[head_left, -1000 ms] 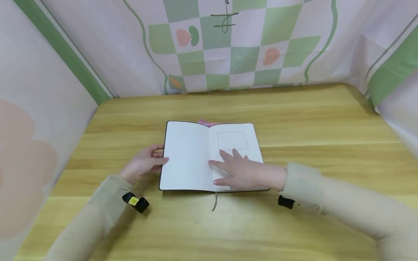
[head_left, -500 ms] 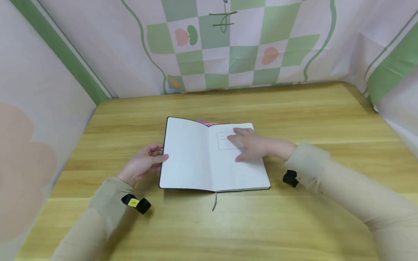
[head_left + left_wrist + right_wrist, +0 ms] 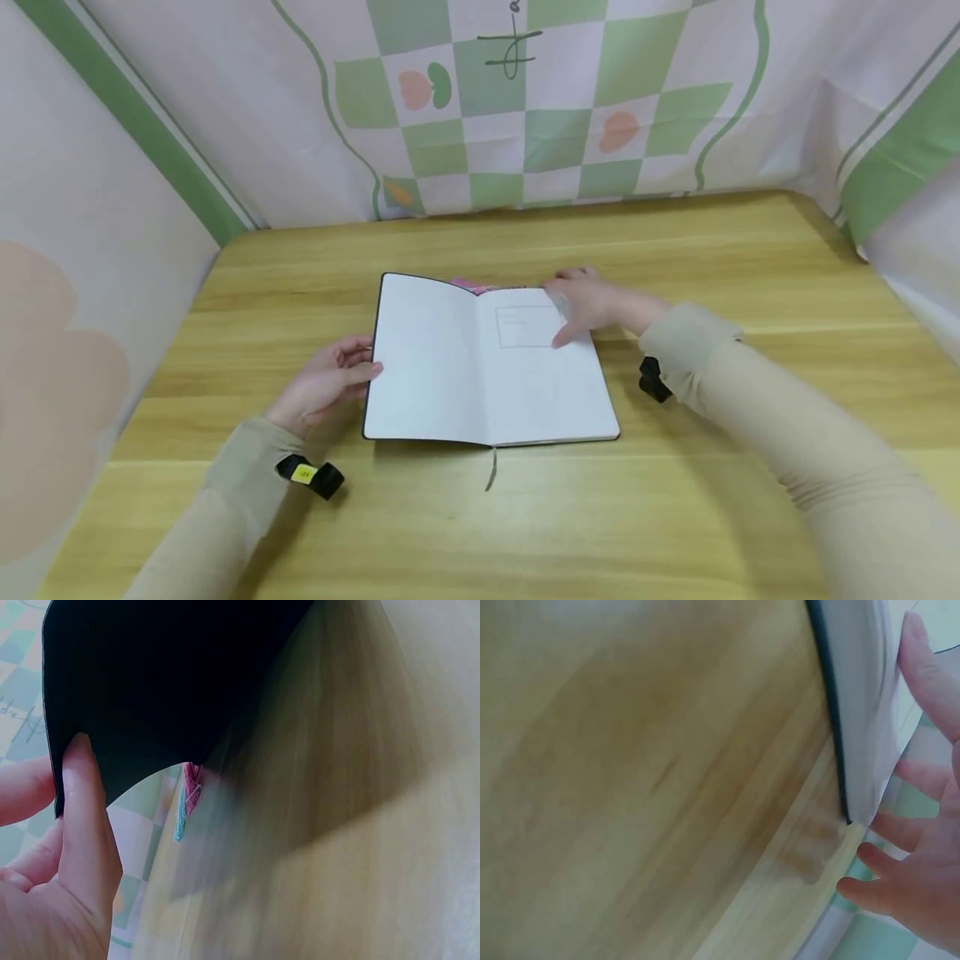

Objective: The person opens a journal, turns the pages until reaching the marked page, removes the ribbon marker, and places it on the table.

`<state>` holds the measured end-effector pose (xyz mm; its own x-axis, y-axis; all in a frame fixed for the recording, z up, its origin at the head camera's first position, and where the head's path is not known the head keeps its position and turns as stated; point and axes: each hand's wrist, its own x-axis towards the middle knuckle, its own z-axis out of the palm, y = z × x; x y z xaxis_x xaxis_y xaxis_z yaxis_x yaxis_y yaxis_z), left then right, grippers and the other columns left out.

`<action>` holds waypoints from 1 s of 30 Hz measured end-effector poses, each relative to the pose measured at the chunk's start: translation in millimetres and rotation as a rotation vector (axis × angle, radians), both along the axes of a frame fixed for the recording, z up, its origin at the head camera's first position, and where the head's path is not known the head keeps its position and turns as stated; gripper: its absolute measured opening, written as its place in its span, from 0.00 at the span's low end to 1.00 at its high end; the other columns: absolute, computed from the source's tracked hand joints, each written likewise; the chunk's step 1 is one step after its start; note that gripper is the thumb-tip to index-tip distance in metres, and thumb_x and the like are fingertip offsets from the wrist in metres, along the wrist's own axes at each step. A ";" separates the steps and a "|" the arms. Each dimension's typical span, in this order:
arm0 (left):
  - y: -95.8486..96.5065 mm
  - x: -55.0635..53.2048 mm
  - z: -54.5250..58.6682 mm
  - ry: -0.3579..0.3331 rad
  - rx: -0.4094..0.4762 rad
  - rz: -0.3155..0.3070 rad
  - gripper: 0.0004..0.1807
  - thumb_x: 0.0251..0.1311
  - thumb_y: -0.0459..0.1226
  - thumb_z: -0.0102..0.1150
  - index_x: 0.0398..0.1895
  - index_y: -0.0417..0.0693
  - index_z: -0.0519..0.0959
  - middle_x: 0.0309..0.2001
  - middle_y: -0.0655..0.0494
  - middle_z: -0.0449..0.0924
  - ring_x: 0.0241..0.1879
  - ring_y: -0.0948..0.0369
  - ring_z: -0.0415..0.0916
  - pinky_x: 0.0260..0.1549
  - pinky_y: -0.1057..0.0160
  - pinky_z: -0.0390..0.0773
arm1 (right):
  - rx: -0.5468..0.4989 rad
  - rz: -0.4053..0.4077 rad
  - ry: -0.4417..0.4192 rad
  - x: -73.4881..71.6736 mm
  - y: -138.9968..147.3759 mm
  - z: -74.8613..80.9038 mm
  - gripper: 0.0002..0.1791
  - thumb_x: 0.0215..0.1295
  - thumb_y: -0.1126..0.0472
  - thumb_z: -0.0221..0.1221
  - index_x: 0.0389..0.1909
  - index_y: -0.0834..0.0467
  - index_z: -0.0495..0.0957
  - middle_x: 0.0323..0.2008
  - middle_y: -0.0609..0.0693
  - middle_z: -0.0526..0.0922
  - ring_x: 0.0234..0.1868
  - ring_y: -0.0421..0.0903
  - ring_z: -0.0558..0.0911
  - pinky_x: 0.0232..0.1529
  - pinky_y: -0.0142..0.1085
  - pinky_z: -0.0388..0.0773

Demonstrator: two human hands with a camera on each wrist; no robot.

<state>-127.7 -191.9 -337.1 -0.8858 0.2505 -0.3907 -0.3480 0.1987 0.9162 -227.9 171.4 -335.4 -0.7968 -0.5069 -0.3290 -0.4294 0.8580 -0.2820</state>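
Note:
A dark-covered notebook lies open on the wooden table, with blank white on its left side and a printed box on the right page. My left hand pinches the left cover edge between thumb and fingers; that cover is raised off the table, its black outside filling the left wrist view. At the far right corner is my right hand, its thumb on the page and its other fingers spread along the corner. In the right wrist view, the page block shows beside those fingers.
A grey ribbon marker hangs from the notebook's near edge. Something pink pokes out behind the spine; the left wrist view shows pink and teal strands there. A patterned green-and-white cloth hangs along the table's far edge.
My right hand has moved from the lower part of the right page up to its far right corner. The left hand keeps hold of the cover, which is slightly more raised.

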 end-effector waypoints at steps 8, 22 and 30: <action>-1.4 1.6 0.1 -0.001 0.060 0.003 0.24 0.64 0.27 0.50 0.62 0.32 0.58 0.39 0.62 0.70 0.37 0.68 0.71 0.35 0.70 0.76 | 0.009 0.005 0.067 -0.4 -6.7 1.5 0.51 0.43 0.48 0.74 0.68 0.59 0.62 0.69 0.67 0.54 0.69 0.68 0.49 0.66 0.62 0.51; -0.6 -1.2 -1.0 -0.004 0.008 -0.012 0.27 0.65 0.29 0.50 0.65 0.30 0.56 0.43 0.60 0.70 0.39 0.68 0.70 0.37 0.70 0.76 | -0.008 -0.037 0.072 8.0 -2.4 3.4 0.49 0.45 0.48 0.73 0.66 0.63 0.63 0.68 0.69 0.56 0.68 0.70 0.50 0.65 0.62 0.53; 0.8 0.1 1.5 -0.009 0.024 -0.007 0.27 0.65 0.29 0.50 0.65 0.30 0.56 0.44 0.60 0.70 0.39 0.68 0.71 0.38 0.69 0.77 | -0.009 -0.046 0.058 4.8 -2.2 2.5 0.50 0.44 0.46 0.73 0.65 0.65 0.64 0.68 0.69 0.56 0.68 0.68 0.49 0.65 0.62 0.53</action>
<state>-127.6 -191.1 -335.6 -0.8805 0.2664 -0.3920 -0.3545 0.1789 0.9178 -223.2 169.2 -332.9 -0.8369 -0.4719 -0.2772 -0.4053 0.8747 -0.2657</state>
